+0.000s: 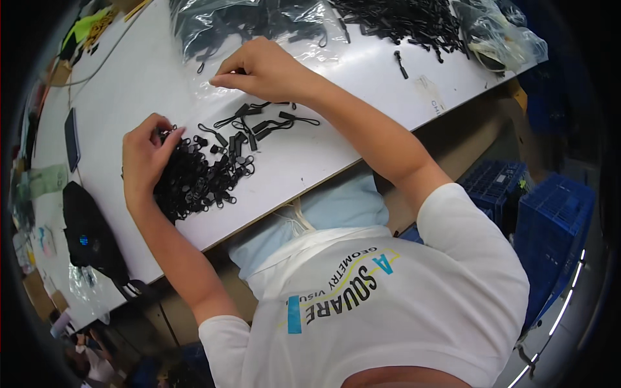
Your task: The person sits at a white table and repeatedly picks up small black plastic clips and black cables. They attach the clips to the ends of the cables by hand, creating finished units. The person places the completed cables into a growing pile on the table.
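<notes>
My left hand (147, 155) is at the left edge of a heap of small black zipper sliders (197, 184). Its thumb and fingers are curled together, with a small black piece, apparently a slider, partly showing between them. Farther up the table, my right hand (265, 70) is raised in a pinch, thumb against forefinger. Whatever lies between those fingertips is too small or hidden to make out. Between the hands and the table's near edge lie several black zipper pulls (262, 126) with cord loops, some touching the heap.
Beyond my right hand a clear plastic bag (272, 35) lies flat, with black pulls in it. A larger black pile (414, 22) stands at the far right beside another clear bag (498, 39). A black pouch (90, 233) and a phone-like slab (72, 139) are left. Blue crates (550, 226) stand right.
</notes>
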Action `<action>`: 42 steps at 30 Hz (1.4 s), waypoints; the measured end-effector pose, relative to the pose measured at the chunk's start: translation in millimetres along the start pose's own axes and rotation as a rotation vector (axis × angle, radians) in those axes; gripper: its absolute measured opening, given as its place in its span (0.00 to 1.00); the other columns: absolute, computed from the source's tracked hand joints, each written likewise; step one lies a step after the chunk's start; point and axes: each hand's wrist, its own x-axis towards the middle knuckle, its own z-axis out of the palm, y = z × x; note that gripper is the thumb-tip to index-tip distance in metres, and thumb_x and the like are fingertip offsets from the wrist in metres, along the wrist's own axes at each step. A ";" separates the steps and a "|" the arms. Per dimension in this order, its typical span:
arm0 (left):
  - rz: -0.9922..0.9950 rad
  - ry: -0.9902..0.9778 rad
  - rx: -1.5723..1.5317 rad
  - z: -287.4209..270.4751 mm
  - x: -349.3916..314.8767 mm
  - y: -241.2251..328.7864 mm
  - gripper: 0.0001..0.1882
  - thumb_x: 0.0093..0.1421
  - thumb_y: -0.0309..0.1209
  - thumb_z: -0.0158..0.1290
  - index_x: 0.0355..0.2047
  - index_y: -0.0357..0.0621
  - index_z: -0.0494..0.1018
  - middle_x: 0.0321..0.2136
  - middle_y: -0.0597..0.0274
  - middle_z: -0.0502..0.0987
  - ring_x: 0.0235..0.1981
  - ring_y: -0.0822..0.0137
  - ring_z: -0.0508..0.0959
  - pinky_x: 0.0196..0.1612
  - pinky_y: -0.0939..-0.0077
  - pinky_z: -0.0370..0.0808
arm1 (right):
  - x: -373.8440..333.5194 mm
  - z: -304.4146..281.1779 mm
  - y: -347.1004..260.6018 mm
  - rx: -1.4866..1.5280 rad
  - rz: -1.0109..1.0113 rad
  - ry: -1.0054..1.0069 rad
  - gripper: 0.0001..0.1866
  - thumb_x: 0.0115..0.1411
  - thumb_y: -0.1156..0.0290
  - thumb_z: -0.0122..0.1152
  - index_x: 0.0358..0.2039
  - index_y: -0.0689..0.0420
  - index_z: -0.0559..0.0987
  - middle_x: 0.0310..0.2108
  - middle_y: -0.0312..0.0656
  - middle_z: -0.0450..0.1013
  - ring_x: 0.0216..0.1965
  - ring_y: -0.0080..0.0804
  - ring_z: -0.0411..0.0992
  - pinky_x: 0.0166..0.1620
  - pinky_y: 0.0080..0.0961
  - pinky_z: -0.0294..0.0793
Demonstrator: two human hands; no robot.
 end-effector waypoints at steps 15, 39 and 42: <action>-0.020 -0.280 0.163 13.8 -4.4 27.1 0.11 0.45 0.28 0.61 0.29 0.44 0.72 0.13 0.59 0.68 0.17 0.63 0.69 0.24 0.69 0.65 | 3.0 -9.9 -18.1 -0.079 0.207 -0.243 0.13 0.51 0.67 0.49 0.19 0.65 0.69 0.14 0.48 0.62 0.17 0.39 0.60 0.25 0.34 0.61; 0.004 0.019 -0.559 31.7 3.9 21.4 0.03 0.57 0.21 0.52 0.31 0.34 0.72 0.19 0.60 0.78 0.21 0.72 0.80 0.26 0.83 0.76 | -11.0 6.4 -17.6 -0.415 0.024 -0.332 0.08 0.58 0.68 0.51 0.27 0.59 0.68 0.18 0.50 0.69 0.23 0.52 0.69 0.29 0.45 0.66; -0.090 0.040 -0.462 36.0 7.7 17.8 0.04 0.59 0.24 0.52 0.32 0.33 0.72 0.21 0.60 0.77 0.21 0.74 0.77 0.25 0.84 0.74 | -11.4 7.4 -13.2 -0.395 -0.027 -0.321 0.09 0.58 0.67 0.53 0.27 0.58 0.69 0.18 0.49 0.70 0.24 0.51 0.70 0.29 0.44 0.66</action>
